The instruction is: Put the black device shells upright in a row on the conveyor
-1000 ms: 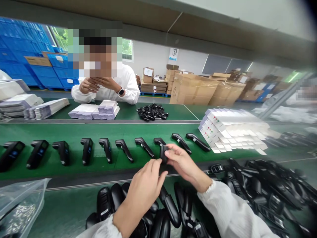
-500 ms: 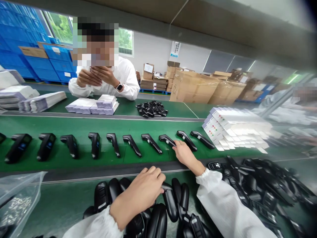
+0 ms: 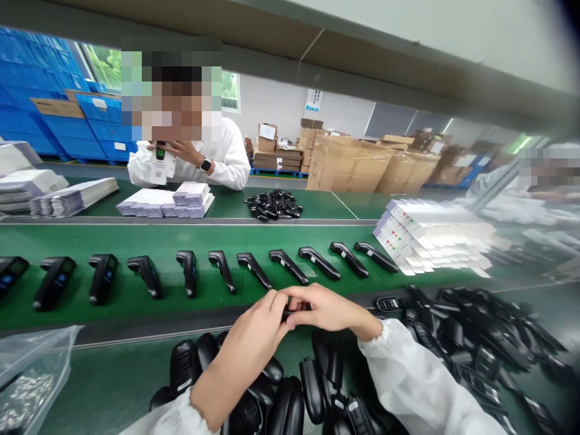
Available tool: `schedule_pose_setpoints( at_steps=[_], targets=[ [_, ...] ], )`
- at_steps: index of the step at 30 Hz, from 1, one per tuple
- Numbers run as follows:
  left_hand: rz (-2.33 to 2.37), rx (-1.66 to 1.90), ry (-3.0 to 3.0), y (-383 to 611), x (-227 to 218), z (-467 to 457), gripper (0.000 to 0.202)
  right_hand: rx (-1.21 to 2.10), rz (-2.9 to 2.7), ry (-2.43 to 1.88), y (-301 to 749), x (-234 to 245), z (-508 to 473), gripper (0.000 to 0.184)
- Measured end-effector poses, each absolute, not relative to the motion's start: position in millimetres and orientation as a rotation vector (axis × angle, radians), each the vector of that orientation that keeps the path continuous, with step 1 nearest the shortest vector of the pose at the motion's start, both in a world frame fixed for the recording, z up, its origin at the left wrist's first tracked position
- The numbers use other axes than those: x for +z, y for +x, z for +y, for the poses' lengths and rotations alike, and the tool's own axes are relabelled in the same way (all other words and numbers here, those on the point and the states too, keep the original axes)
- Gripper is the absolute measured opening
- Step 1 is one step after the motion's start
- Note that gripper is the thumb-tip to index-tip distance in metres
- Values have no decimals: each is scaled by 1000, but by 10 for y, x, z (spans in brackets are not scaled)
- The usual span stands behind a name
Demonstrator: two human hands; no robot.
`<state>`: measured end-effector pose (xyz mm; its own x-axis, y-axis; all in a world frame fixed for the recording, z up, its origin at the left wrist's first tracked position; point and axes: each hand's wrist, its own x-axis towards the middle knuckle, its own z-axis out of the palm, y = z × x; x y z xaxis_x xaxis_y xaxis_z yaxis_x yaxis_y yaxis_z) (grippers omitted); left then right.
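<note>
My left hand (image 3: pixel 256 326) and my right hand (image 3: pixel 324 308) meet above the near edge of the green belt, fingers closed together. Between their fingertips shows a bit of a black piece (image 3: pixel 288 312); most of it is hidden, so its kind cannot be made out. Beyond the hands, a row of black gun-shaped handheld devices (image 3: pixel 319 262) lies along the green conveyor belt (image 3: pixel 136 235), some with small screens facing up. Below my wrists, a pile of black gun-shaped devices and housings (image 3: pixel 286 405) covers part of the near table.
A larger heap of black housings (image 3: pixel 480 326) lies at right. White boxes (image 3: pixel 435 235) are stacked on the belt. A clear bag of small metal parts (image 3: pixel 31 380) is at left. Across the belt, a co-worker (image 3: pixel 226 151) sits behind small boxes (image 3: pixel 149 202) and black parts (image 3: pixel 273 204).
My right hand has left a device in the belt row and come back to my left hand. My left hand has risen off the near pile. The belt row has shifted right in view.
</note>
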<state>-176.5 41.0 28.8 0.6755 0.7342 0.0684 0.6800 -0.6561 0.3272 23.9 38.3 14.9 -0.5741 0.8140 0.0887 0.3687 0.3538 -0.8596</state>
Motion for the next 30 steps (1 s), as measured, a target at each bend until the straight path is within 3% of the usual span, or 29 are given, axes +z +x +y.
schedule_pose_setpoints(
  at_steps=[3,7,10,13,17,21,23,27,30],
  targets=[
    [1174,231,2736,-1698,350,254,20,1097,-1919,-1230,420,21,519,29],
    [907,-17,2668,-1596,303,-36,39,610,-1728,-1547,650,-253,719,18],
    [889,-138,2651,-1540,211,-179,49,398,-1800,-1651,675,-462,791,28],
    [905,-116,2621,-1543,149,-185,39,159,-1923,-1757,645,-619,843,38],
    [909,82,2413,-1619,101,-1,11,0,-1962,-1853,644,-688,929,32],
    [951,291,2172,-1735,114,268,17,-72,-1869,-1876,637,-563,902,35],
    [1009,353,2081,-1802,159,371,15,35,-1829,-1761,593,-413,820,39],
    [1073,545,1974,-1883,243,465,16,888,-2009,-1253,422,-32,595,37],
    [1094,656,1971,-1874,225,480,18,1174,-2023,-1099,292,163,466,30]
  ],
)
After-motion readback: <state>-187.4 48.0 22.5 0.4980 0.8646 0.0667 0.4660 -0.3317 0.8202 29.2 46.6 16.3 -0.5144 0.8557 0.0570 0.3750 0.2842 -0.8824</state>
